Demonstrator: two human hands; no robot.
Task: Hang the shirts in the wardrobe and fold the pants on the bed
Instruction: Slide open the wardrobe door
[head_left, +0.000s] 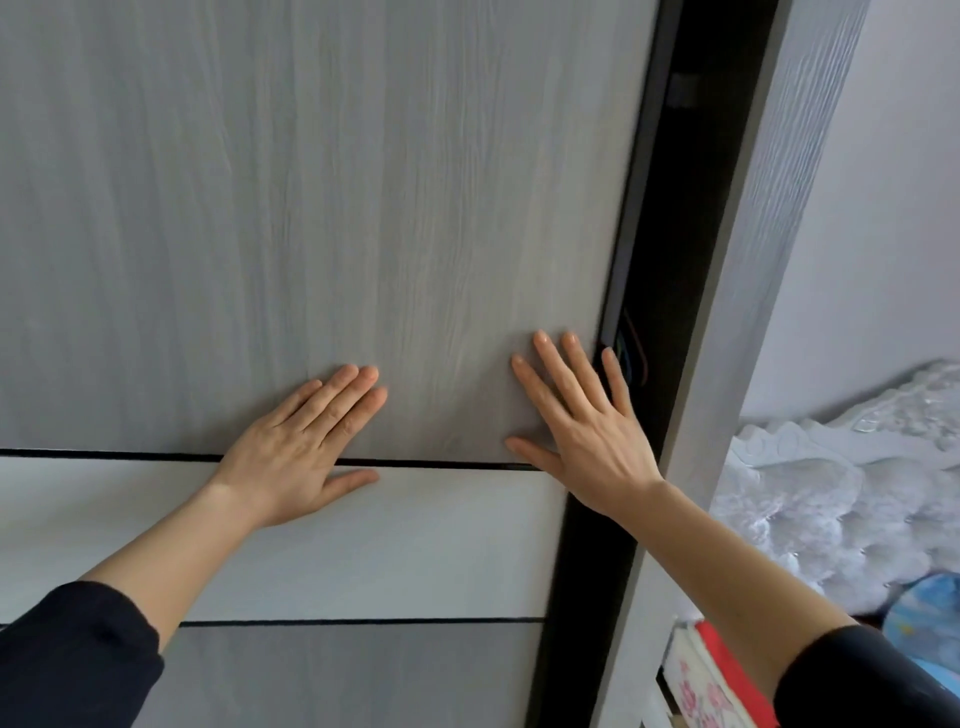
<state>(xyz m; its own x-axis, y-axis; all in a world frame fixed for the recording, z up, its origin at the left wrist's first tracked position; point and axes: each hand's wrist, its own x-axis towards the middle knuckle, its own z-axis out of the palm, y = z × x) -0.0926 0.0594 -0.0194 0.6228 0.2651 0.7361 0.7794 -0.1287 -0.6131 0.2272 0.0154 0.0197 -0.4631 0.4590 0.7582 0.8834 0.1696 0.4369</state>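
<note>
A grey wood-grain sliding wardrobe door (311, 208) fills most of the head view. It has a white band across its lower part. My left hand (306, 447) lies flat on the door with straight fingers, across the black line above the white band. My right hand (582, 426) presses flat near the door's right edge, fingers spread. Right of that edge a narrow dark gap (670, 260) shows the wardrobe's inside, where thin coloured lines are dimly seen. No shirts or pants are in sight.
The wardrobe's grey side frame (769, 260) stands right of the gap. Beyond it, a white ornate headboard (831, 467) wrapped in plastic stands by a pale wall. A floral and red item (706, 680) and something blue (924, 608) lie at the lower right.
</note>
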